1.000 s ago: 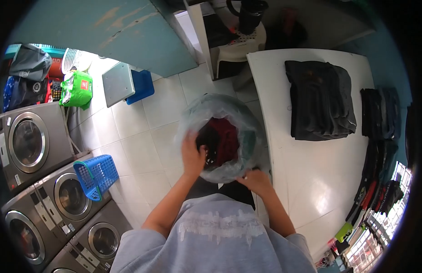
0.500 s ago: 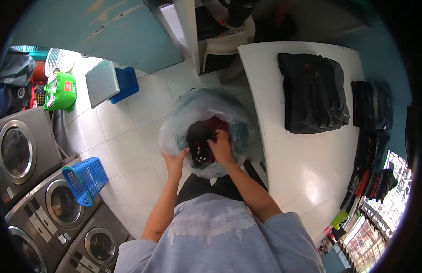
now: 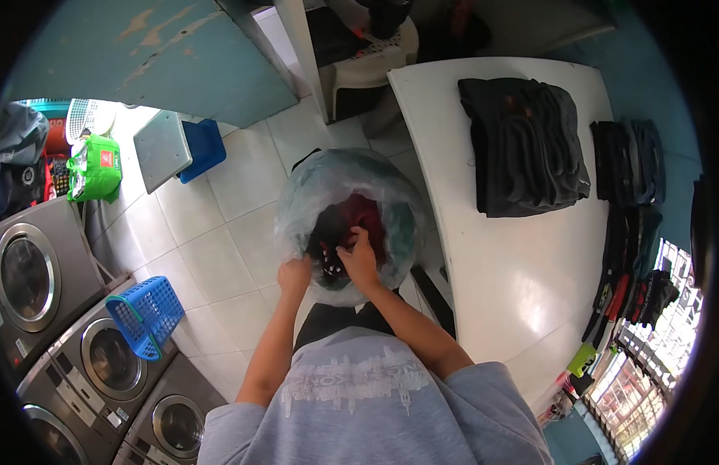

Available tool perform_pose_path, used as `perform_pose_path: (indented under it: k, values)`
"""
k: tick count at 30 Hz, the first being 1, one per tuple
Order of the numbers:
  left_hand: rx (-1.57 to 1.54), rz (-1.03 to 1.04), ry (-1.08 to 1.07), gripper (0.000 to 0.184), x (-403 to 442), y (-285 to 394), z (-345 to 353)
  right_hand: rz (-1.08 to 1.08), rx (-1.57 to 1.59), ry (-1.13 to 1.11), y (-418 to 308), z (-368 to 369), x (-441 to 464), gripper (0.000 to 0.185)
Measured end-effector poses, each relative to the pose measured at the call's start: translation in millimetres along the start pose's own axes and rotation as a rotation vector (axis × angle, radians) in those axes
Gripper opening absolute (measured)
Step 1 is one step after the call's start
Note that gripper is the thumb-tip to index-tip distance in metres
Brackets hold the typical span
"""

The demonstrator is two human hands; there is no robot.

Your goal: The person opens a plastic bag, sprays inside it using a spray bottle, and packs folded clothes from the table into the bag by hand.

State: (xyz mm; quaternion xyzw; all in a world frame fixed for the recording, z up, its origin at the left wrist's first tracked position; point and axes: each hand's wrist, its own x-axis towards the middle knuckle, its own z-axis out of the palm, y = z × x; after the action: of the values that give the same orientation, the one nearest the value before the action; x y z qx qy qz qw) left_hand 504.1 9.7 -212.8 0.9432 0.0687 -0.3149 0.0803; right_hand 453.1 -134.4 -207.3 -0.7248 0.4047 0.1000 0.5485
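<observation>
A large translucent plastic bag (image 3: 293, 186) stands in front of my legs with its mouth open towards me. Inside it lie a black garment (image 3: 327, 229) with small white marks and a dark red garment (image 3: 365, 208). My left hand (image 3: 295, 273) is closed on the near left part of the bag's rim. Within the mouth, my right hand (image 3: 361, 262) rests on the clothes, thumb and fingers apart, between the black and red cloth. Its fingertips are partly hidden in the folds.
To the right, a white table (image 3: 491, 271) bears folded dark trousers (image 3: 526, 147), with more folded clothes (image 3: 629, 161) along its far edge. Washing machines (image 3: 111, 353) line the left, a blue basket (image 3: 146, 314) among them. A grey stool (image 3: 162, 151) and a blue bin (image 3: 203, 151) stand ahead.
My left hand has gone from spread fingers beside the bag to a closed grip on its rim. The right hand has shifted left over the clothes, and more red cloth shows.
</observation>
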Motion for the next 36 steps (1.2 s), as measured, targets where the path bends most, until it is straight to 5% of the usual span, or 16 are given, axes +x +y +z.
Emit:
perform_pose_path:
  k: [3, 6, 7, 10, 13, 16, 22, 25, 28, 31, 35, 36]
  values:
    - [-0.009, 0.123, 0.0, 0.043, -8, 2, -12, 0.071, 0.263, -0.182, -1, 1, 2, 0.036]
    - [0.161, 0.424, -0.093, 0.044, -9, -5, -19, -0.256, 0.012, -0.392, 6, 28, -4, 0.028]
    - [0.137, 0.403, -0.092, 0.044, -9, -8, -19, -0.429, -0.106, -0.279, 13, 45, -5, 0.023]
    - [0.034, 0.269, -0.057, 0.046, 3, -12, -20, -0.303, 0.02, -0.358, 14, 61, 9, 0.02]
    - [-0.084, 0.059, -0.032, 0.047, 8, -19, -26, -0.316, -0.019, -0.25, -9, 46, 3, 0.022]
    - [-0.109, 0.058, -0.059, 0.048, 6, -19, -30, -0.45, 0.032, 0.197, -17, 25, 20, 0.028]
    - [-0.092, 0.101, -0.103, 0.045, 6, -23, -27, -0.094, -0.346, 0.056, -36, 11, 62, 0.037]
    - [-0.143, 0.097, -0.065, 0.042, 2, -19, -30, -0.253, -0.632, -0.015, -32, 1, 64, 0.042]
    - [-0.127, 0.125, -0.062, 0.04, -1, -15, -33, -0.366, -0.624, -0.186, -25, 6, 63, 0.042]
    - [-0.081, 0.205, -0.056, 0.038, -3, -15, -33, -0.262, -0.536, -0.29, -29, 25, 55, 0.038]
    - [-0.07, 0.303, -0.03, 0.034, -5, -29, -18, 0.275, 0.018, -0.697, -43, 24, 45, 0.047]
    - [-0.097, 0.315, -0.011, 0.033, -5, -31, -15, 0.13, 0.046, -0.709, -32, 33, 45, 0.049]
